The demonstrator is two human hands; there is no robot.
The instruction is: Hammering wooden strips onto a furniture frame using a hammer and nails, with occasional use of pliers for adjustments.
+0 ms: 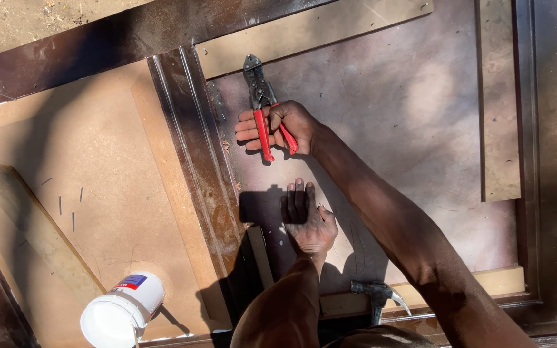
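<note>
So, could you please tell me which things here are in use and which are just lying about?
In use:
right hand gripping red-handled pliers
left hand flat on the brown panel

Lying about:
claw hammer
white tub
loose nails

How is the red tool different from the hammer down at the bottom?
The red-handled pliers are gripped in the right hand; the grey metal claw hammer lies untouched. The pliers have two red handles and show whole; the hammer shows only its bare head. Both rest over the brown door panel.
</note>
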